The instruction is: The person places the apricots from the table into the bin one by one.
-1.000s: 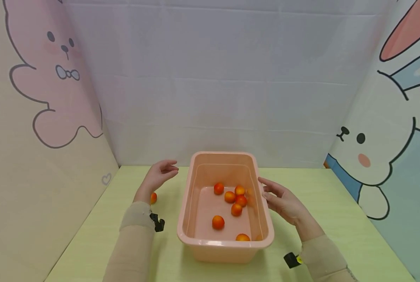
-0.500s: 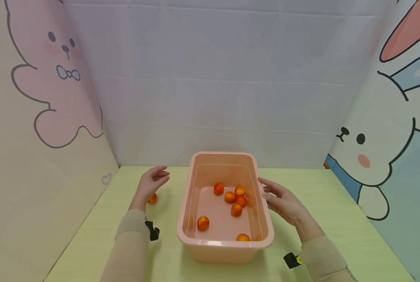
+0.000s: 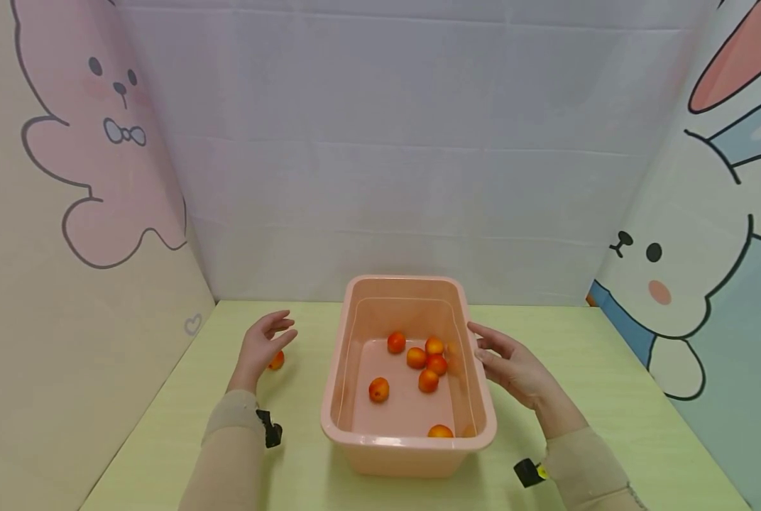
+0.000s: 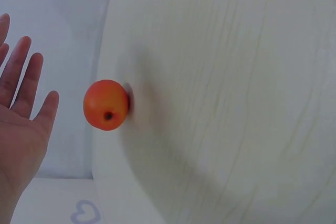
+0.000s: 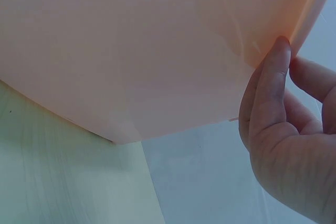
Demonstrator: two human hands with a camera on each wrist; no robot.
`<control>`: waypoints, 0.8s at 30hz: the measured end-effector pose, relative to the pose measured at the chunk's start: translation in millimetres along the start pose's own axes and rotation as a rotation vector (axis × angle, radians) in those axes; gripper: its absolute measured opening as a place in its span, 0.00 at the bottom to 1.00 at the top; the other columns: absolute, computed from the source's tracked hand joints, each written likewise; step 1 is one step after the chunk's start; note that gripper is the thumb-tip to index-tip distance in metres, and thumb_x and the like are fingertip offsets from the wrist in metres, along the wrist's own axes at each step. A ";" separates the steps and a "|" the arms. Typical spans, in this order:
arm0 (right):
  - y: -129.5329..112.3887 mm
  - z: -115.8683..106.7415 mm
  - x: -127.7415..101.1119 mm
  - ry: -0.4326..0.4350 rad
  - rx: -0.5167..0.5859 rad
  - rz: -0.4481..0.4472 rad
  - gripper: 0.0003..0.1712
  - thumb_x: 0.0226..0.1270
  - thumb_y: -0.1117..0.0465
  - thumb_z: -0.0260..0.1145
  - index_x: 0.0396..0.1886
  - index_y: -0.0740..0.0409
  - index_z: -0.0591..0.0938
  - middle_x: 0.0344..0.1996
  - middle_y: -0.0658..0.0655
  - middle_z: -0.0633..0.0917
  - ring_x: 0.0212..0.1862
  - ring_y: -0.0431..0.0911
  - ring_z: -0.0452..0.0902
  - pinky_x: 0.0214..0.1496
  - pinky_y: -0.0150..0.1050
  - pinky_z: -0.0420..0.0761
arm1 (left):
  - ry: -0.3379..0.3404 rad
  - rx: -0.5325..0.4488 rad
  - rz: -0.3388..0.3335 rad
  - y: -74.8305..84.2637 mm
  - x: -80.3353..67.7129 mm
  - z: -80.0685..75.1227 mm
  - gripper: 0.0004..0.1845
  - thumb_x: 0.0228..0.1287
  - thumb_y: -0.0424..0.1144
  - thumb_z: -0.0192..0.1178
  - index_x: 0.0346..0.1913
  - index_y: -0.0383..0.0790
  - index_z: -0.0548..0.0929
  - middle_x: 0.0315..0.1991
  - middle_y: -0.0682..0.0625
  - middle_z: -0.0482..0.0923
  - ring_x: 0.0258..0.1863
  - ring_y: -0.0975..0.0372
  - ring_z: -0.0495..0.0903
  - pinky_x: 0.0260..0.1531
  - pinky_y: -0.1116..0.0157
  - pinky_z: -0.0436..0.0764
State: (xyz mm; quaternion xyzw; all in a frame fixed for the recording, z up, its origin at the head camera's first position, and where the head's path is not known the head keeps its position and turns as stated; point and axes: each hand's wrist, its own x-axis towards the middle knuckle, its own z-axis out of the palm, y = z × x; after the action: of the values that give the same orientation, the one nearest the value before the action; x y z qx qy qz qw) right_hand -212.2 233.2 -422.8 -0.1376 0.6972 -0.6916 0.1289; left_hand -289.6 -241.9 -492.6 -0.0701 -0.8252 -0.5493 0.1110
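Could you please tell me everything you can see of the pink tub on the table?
The pink tub is a rectangular basin of glossy, slightly translucent plastic with rounded corners and a rolled rim. It stands upright on the pale green table, long side running away from the person. Seven small orange fruits lie loose on its floor. The right hand rests against its right wall, one fingertip at the rim. The left hand is apart from it.

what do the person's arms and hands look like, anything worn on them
Both arms wear long, close-fitting beige knit sleeves with ribbed cuffs at the wrists. The left hand and right hand are bare: no gloves, and no rings show. A small black clip-like device sits at the left cuff. A similar black device with a yellow tag sits at the right cuff.
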 end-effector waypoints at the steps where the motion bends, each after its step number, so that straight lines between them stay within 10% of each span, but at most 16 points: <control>1: 0.0 0.0 0.0 0.002 0.000 0.001 0.35 0.76 0.64 0.58 0.77 0.65 0.57 0.51 0.62 0.71 0.48 0.44 0.79 0.54 0.38 0.81 | 0.003 0.000 -0.002 -1.5 -0.9 -0.9 0.28 0.66 0.37 0.67 0.66 0.34 0.74 0.56 0.35 0.79 0.60 0.46 0.74 0.68 0.45 0.61; 24: 1.6 -0.5 0.1 -0.008 0.014 -0.017 0.35 0.76 0.64 0.58 0.76 0.66 0.57 0.50 0.60 0.71 0.48 0.44 0.79 0.54 0.39 0.81 | -0.006 -0.055 -0.176 -39.8 -21.6 -11.5 0.46 0.61 0.38 0.71 0.77 0.37 0.58 0.73 0.36 0.60 0.71 0.43 0.59 0.69 0.44 0.58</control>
State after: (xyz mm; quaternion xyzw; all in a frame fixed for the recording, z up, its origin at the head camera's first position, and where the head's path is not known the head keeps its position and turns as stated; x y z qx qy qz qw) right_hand -212.5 233.7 -424.5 -0.1454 0.6908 -0.6968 0.1270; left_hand -276.9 -267.8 -529.4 -0.0022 -0.8131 -0.5792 0.0580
